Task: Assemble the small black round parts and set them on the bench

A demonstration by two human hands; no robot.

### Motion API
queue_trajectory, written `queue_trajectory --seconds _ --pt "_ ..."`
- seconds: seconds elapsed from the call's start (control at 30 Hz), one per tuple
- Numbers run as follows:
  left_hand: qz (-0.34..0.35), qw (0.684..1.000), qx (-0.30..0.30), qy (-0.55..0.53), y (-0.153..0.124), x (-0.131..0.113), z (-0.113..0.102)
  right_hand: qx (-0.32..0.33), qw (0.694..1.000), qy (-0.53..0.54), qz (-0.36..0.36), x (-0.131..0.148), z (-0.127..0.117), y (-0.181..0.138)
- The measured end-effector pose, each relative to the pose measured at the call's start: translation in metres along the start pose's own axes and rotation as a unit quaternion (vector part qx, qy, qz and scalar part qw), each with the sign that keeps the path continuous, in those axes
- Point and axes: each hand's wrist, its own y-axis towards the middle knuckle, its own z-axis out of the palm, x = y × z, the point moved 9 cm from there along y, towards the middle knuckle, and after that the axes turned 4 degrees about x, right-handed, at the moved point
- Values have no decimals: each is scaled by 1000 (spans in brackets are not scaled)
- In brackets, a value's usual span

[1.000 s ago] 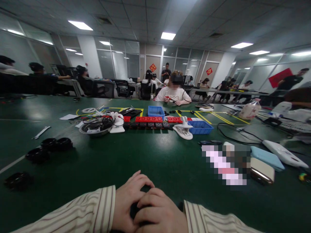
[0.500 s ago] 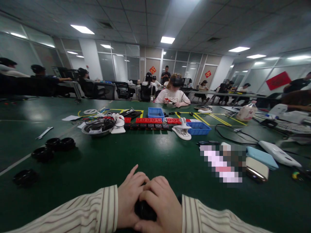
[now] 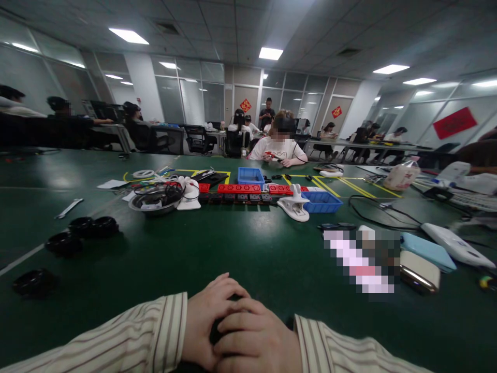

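My left hand (image 3: 204,324) and my right hand (image 3: 259,334) meet low in the middle of the head view, just above the green table. Their fingers curl together around a black rounded object (image 3: 215,331). Only a dark sliver of it shows in the gap between the hands, so its kind is hidden. My right fingers lie across the front, partly over the left ones. Off to the left on the table sit several black ring-like pieces, among them one (image 3: 64,243) by a pair and one (image 3: 35,283) nearer to me.
A wrench (image 3: 69,208) lies at the left. Further back are a metal bowl (image 3: 134,206) of cables, a red-and-black strip (image 3: 238,189), a white clip stand (image 3: 294,207) and blue bins (image 3: 322,208). A beige case (image 3: 419,269) lies right. A person (image 3: 277,147) sits opposite.
My right hand has turned and its fingers now wrap over the front, covering most of the black object. My left fingers have drawn in closer. The view has shifted slightly.
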Motion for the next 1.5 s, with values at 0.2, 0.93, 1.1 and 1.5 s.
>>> queue_trajectory --seconds 0.2,0.93,1.1,1.5 --pt "-33 997 -41 53 -4 1 -3 -15 988 28 150 -18 -21 5" --pt "48 998 -37 -12 0 -5 -3 13 1000 5 20 -4 10 -2" --pt "15 998 -57 -6 -4 -3 -6 -17 998 -3 58 -4 -10 3" --pt "-57 996 -63 36 -5 -5 -1 15 963 -7 268 -31 0 -7"
